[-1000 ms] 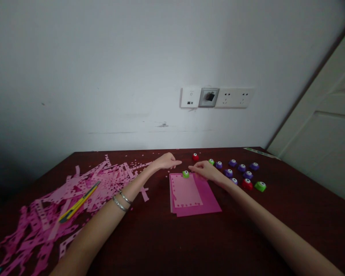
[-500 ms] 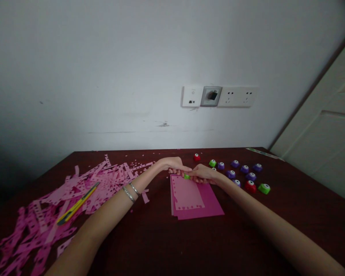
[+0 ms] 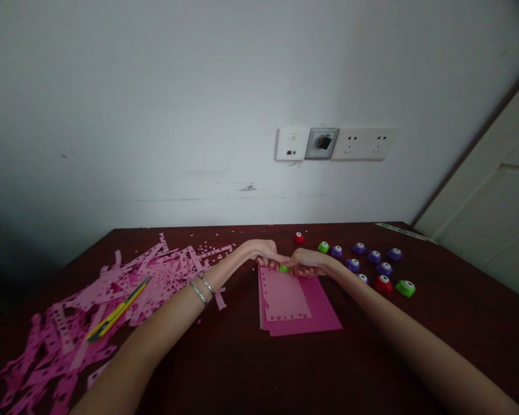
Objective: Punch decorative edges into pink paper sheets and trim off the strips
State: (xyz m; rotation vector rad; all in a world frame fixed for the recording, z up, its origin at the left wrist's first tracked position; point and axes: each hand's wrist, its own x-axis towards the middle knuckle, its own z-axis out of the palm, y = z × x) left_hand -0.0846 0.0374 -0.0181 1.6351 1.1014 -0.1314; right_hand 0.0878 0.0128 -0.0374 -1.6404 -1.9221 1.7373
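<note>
A small green craft punch (image 3: 284, 268) sits at the far edge of a light pink sheet (image 3: 285, 297), mostly hidden by my fingers. My left hand (image 3: 266, 252) is closed at it, the thumb pressing on its top. From the other side my right hand (image 3: 308, 262) grips the same punch, its thumb meeting the left one. Punched holes run along the light sheet's left and near edges. Beneath it lie darker pink sheets (image 3: 324, 317), jutting out to the right and toward me.
Several purple punches (image 3: 374, 257), two red ones (image 3: 383, 284) and green ones (image 3: 405, 287) stand on the right of the dark table (image 3: 251, 369). Pink punched strips (image 3: 142, 282) heap on the left, under a yellow utility knife (image 3: 119, 309). A wall with sockets (image 3: 363, 144) rises behind.
The view has shifted slightly, so the table's things sit a little further right and lower. Both hands remain on the green punch at the sheet's far edge.
</note>
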